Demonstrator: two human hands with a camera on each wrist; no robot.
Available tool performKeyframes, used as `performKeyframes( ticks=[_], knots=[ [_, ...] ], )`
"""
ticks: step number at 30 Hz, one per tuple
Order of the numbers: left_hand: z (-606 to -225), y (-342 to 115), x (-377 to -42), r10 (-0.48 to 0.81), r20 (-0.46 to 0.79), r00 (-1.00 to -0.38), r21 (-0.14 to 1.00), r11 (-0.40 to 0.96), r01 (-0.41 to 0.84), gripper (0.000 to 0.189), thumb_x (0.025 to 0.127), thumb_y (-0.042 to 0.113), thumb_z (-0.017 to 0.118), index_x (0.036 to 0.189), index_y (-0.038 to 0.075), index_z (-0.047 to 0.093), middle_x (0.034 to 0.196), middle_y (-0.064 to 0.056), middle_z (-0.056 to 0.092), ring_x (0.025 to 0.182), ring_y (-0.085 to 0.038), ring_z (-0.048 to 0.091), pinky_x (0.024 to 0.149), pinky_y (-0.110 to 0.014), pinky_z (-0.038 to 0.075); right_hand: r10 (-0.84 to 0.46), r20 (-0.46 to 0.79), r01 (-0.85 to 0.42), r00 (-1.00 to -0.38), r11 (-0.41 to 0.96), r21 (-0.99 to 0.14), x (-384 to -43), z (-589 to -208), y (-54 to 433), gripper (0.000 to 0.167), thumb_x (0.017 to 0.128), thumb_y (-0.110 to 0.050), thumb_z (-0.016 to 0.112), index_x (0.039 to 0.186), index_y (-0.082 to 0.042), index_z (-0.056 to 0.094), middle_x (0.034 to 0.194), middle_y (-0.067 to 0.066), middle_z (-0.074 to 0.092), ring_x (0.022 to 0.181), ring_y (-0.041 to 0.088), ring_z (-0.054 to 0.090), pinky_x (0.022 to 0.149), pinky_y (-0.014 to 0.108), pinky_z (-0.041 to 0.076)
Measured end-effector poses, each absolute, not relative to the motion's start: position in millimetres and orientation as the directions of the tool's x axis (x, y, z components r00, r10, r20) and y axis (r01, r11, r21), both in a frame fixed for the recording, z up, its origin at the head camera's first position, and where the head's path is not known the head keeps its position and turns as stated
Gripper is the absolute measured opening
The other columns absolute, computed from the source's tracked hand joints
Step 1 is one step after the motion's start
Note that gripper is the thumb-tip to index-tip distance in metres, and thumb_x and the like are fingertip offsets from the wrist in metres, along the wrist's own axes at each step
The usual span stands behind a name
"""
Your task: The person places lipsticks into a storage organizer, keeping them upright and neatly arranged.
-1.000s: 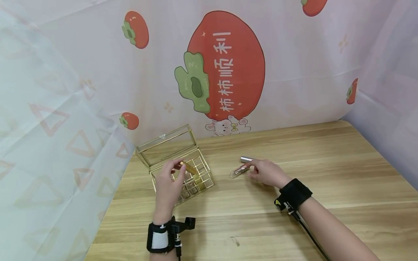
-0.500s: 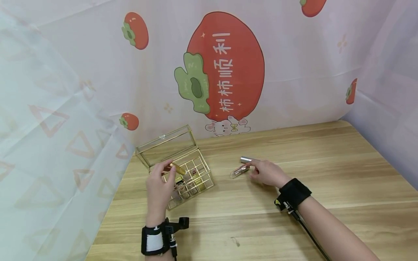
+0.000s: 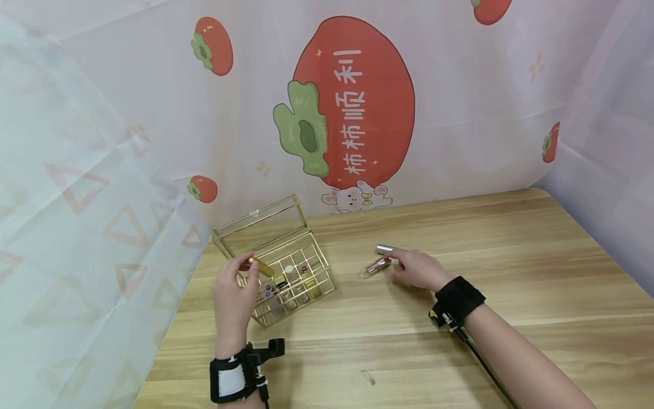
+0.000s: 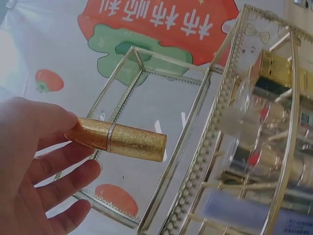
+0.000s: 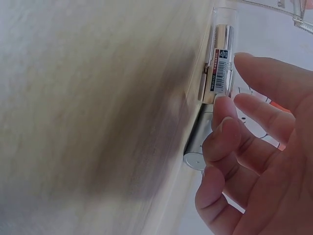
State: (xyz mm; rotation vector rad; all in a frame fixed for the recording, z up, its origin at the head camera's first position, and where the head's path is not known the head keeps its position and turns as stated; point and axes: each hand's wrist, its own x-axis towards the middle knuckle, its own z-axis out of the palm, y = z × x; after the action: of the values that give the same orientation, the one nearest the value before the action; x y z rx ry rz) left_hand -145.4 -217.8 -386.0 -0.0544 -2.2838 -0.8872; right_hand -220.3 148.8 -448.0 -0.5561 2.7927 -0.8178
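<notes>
My left hand (image 3: 232,301) pinches a gold lipstick tube (image 3: 262,267) between thumb and fingers, above the left part of a gold-framed glass box (image 3: 319,250). In the left wrist view the gold lipstick tube (image 4: 137,142) points right, with the lower fingers spread beneath. Several lipsticks and small tubes stand in the box's grid. My right hand (image 3: 419,270) is over the table, its index fingertip touching the end of a clear-capped lipstick (image 3: 375,267). From the right wrist view, this lipstick (image 5: 222,63) bears a barcode label, and the other fingers are loosely bent.
A silver tube (image 3: 386,249) lies just behind the clear-capped lipstick. The glass box's lid (image 3: 255,215) is raised at the back. Behind the wooden table (image 3: 409,346) hangs a persimmon-printed cloth (image 3: 444,153).
My left hand has moved left across the box with the gold lipstick, uncovering more of the grid. My right hand has stayed nearly still beside the clear-capped lipstick.
</notes>
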Motion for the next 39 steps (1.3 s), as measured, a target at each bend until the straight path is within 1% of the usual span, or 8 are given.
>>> performKeyframes(
  ticks=[6,10,16,22,27,32,39],
  knots=[
    [-386.0,-226.6,-143.7,-0.211,0.615,-0.76,0.561,0.794,0.234,0.022,0.09,0.006,0.067,0.111,-0.001,0.068,0.096,-0.019,0.069,0.087,-0.034,0.064,0.079,-0.041,0.047,-0.407,-0.066,-0.308,-0.911,0.779,-0.545,-222.8,-448.5,148.3,0.049,0.088,-0.016,0.07,0.134,-0.014,0.057,0.071,0.0,0.053,0.057,0.013,0.046,0.052,0.026,0.036],
    [-387.2,-230.6,-142.9,-0.22,0.609,-0.762,0.557,0.802,0.213,0.022,0.09,0.006,0.066,0.111,-0.002,0.069,0.098,-0.02,0.07,0.087,-0.034,0.065,0.078,-0.042,0.048,-0.408,-0.053,-0.319,-0.912,0.784,-0.533,-225.0,-450.3,147.6,0.049,0.087,-0.015,0.07,0.134,-0.014,0.058,0.071,0.001,0.053,0.058,0.014,0.046,0.052,0.026,0.036],
    [-388.5,-233.9,-143.1,-0.224,0.588,-0.777,0.546,0.819,0.177,0.022,0.09,0.006,0.066,0.11,-0.001,0.069,0.098,-0.018,0.07,0.084,-0.032,0.064,0.072,-0.039,0.047,-0.41,-0.035,-0.332,-0.911,0.784,-0.525,-228.4,-452.7,145.8,0.048,0.085,-0.012,0.07,0.132,-0.013,0.059,0.069,0.0,0.051,0.058,0.014,0.045,0.051,0.026,0.036],
    [-391.1,-234.9,-143.6,-0.225,0.573,-0.788,0.519,0.844,0.136,0.021,0.089,0.007,0.066,0.108,-0.001,0.07,0.094,-0.015,0.07,0.079,-0.029,0.063,0.067,-0.034,0.045,-0.406,-0.024,-0.336,-0.914,0.786,-0.518,-231.5,-453.1,144.2,0.047,0.085,-0.012,0.07,0.131,-0.012,0.06,0.069,0.0,0.051,0.06,0.014,0.045,0.054,0.026,0.034],
    [-390.9,-235.7,-143.4,-0.231,0.542,-0.808,0.518,0.849,0.104,0.022,0.09,0.01,0.066,0.109,0.001,0.07,0.096,-0.014,0.07,0.079,-0.028,0.063,0.067,-0.033,0.044,-0.396,-0.011,-0.333,-0.918,0.787,-0.52,-234.0,-453.6,143.8,0.047,0.084,-0.008,0.069,0.131,-0.01,0.061,0.068,-0.001,0.051,0.06,0.013,0.045,0.054,0.026,0.034],
    [-389.9,-237.5,-142.1,-0.225,0.489,-0.843,0.511,0.857,0.069,0.02,0.09,0.011,0.066,0.107,0.001,0.07,0.096,-0.015,0.07,0.081,-0.03,0.062,0.069,-0.036,0.045,-0.382,-0.003,-0.327,-0.924,0.794,-0.512,-236.5,-454.0,142.3,0.045,0.083,-0.008,0.07,0.128,-0.011,0.063,0.069,-0.001,0.053,0.06,0.012,0.046,0.054,0.025,0.034],
    [-392.1,-240.2,-141.8,-0.195,0.444,-0.875,0.472,0.88,0.044,0.019,0.089,0.009,0.066,0.105,0.001,0.071,0.095,-0.017,0.071,0.084,-0.033,0.063,0.073,-0.045,0.049,-0.373,-0.003,-0.325,-0.928,0.813,-0.483,-239.1,-455.9,140.5,0.043,0.083,-0.011,0.072,0.126,-0.013,0.065,0.072,-0.002,0.056,0.062,0.012,0.048,0.055,0.024,0.035]
  ],
)
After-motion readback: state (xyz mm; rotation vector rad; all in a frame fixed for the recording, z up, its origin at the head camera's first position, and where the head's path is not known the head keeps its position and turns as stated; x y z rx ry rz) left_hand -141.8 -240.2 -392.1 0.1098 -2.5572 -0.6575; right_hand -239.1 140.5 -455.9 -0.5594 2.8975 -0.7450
